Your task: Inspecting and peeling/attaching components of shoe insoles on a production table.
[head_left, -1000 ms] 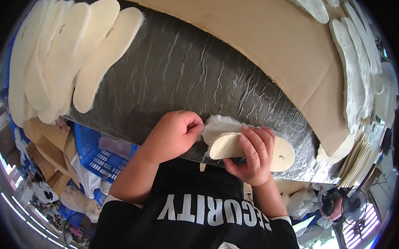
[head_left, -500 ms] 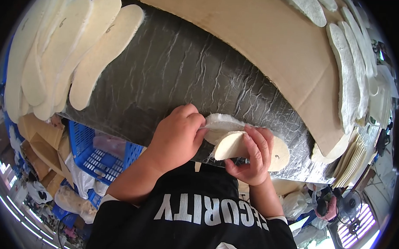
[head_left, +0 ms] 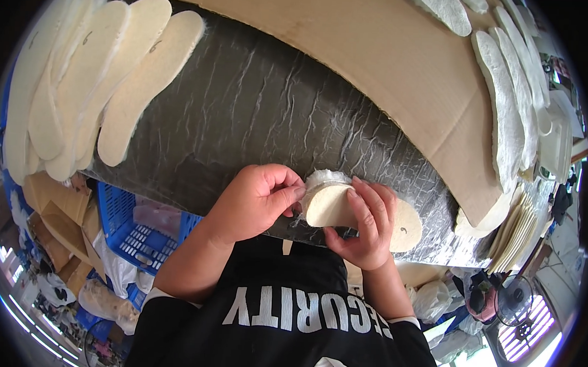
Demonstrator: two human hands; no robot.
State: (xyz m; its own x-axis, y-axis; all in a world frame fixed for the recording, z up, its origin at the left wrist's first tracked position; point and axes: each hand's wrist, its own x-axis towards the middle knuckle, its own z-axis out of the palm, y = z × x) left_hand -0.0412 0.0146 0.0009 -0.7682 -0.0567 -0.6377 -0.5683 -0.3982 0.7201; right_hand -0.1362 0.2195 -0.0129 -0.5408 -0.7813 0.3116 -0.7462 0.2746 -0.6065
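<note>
Several cream insoles (head_left: 145, 88) lie overlapping at far left of your dark table (head_left: 245, 104). Your left hand (head_left: 251, 198) has thumb and forefinger close together beside the fluffy left end of an insole bundle (head_left: 329, 207), but whether they pinch it, I cannot tell. At the table's near edge, your right hand (head_left: 369, 228) holds this bundle, and farther right white fluffy insoles (head_left: 497, 110) lie along the cardboard sheet (head_left: 376, 57).

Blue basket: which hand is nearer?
Left. The left hand is right of the blue basket, at the left end of the insole; the right hand is farther right, gripping the insole.
</note>
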